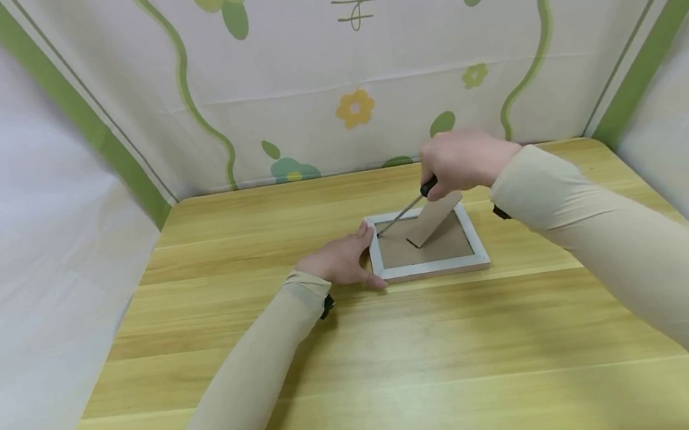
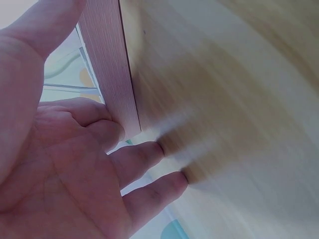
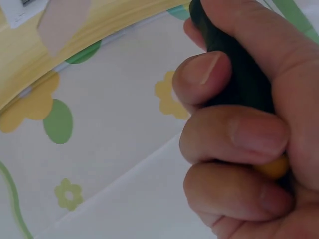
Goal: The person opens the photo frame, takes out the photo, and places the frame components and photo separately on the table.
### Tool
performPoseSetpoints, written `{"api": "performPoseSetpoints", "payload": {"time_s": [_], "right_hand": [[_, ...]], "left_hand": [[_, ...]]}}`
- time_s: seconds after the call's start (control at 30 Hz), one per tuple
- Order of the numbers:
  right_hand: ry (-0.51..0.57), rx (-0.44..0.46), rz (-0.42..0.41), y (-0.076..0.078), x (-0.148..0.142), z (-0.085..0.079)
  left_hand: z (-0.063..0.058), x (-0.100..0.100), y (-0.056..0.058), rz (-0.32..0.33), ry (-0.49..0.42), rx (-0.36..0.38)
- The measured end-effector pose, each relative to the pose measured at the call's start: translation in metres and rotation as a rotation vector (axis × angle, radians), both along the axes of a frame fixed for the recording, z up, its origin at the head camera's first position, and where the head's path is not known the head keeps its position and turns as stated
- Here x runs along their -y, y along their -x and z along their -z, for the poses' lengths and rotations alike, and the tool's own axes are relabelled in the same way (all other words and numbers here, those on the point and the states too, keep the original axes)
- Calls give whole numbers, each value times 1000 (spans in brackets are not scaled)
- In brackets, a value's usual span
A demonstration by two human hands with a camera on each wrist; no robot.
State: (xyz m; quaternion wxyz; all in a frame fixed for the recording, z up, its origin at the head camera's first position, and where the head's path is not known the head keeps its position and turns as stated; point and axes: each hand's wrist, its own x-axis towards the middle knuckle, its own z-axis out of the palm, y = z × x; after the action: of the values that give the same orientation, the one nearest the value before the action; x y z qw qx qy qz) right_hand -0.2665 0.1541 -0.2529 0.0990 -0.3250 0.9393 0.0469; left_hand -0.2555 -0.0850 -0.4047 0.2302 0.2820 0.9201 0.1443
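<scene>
A white-edged picture frame (image 1: 431, 269) lies face down on the table, its brown backing (image 1: 392, 252) up and a stand leg (image 1: 434, 219) raised from it. My left hand (image 1: 342, 259) holds the frame's left end, thumb by the near corner and fingers toward the far one. In the left wrist view, the fingers (image 2: 142, 162) bend around the frame's side (image 2: 112, 64), two of them touching the table. My right hand (image 1: 465, 160) grips the dark handle of a screwdriver (image 1: 403, 212), seen closely in the right wrist view. Its shaft slants down left, tip at the frame's inner left edge.
The wooden table (image 1: 367, 373) stretches around the frame on all sides. A white cloth with printed flowers (image 1: 295, 53) hangs right behind the table's far edge, and white cloth sides (image 1: 26, 252) stand to the left and right.
</scene>
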Motion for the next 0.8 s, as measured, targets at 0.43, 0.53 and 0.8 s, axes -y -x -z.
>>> {"api": "performPoseSetpoints", "payload": {"time_s": [0.43,0.53,0.8], "right_hand": [[-78,-37,30,-6,30,-15],[-107,-36,28,-5,37,-19],[-151,-18,54,-3,57,-27]], "left_hand": [[1,0,1,7,-11,-17],[2,0,1,8,-12,-21],[2,1,1,14,-23,-22]]}}
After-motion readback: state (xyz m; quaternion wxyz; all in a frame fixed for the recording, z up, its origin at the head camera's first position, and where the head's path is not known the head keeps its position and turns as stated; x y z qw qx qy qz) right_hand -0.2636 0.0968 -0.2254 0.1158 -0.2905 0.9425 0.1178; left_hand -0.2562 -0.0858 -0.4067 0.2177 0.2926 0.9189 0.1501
